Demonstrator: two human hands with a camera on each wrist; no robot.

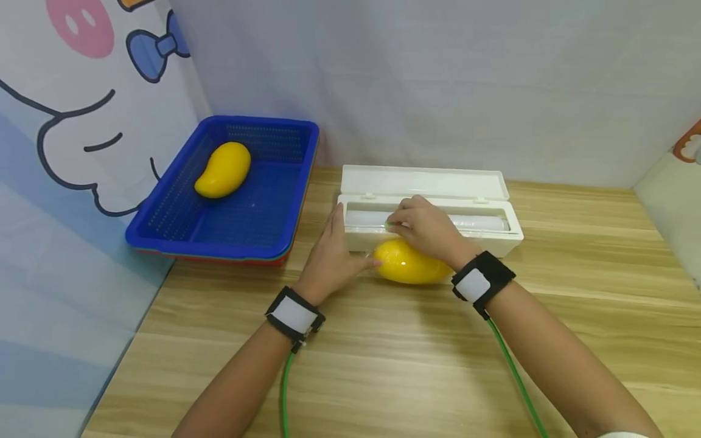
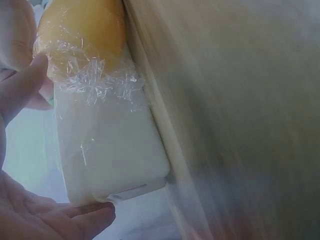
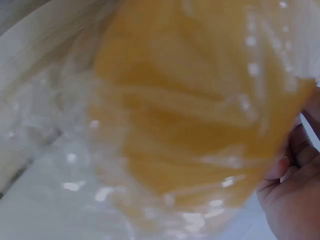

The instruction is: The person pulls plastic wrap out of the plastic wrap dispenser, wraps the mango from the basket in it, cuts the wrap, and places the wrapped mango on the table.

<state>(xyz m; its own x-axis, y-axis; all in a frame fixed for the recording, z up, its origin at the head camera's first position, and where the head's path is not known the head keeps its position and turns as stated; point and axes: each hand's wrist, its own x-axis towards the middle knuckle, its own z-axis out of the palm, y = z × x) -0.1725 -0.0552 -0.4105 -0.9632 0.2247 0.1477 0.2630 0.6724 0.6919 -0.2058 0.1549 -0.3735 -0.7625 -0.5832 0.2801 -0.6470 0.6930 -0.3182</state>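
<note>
A yellow mango [image 1: 411, 267], wrapped in clear cling film [image 2: 102, 82], lies against the front of a white cling film dispenser box [image 1: 490, 242]. The box's lid [image 1: 424, 180] is flipped back, and a film roll [image 1: 476, 222] shows inside. With fairly straight fingers, my left hand [image 1: 334, 258] presses the box's left end, its thumb at the mango's left tip. My right hand [image 1: 429, 228] pinches a small green slide cutter [image 1: 387, 225] on the box's front edge, mostly hidden by the fingers. Film stretches between mango and box.
At the left, a blue basket [image 1: 257, 250] holds another yellow mango [image 1: 224, 170] and sits on a red one [image 1: 268, 262]. Behind the wooden table [image 1: 361, 365] hangs a pale curtain [image 1: 416, 85]. Green cables [image 1: 515, 371] trail from both wrist straps.
</note>
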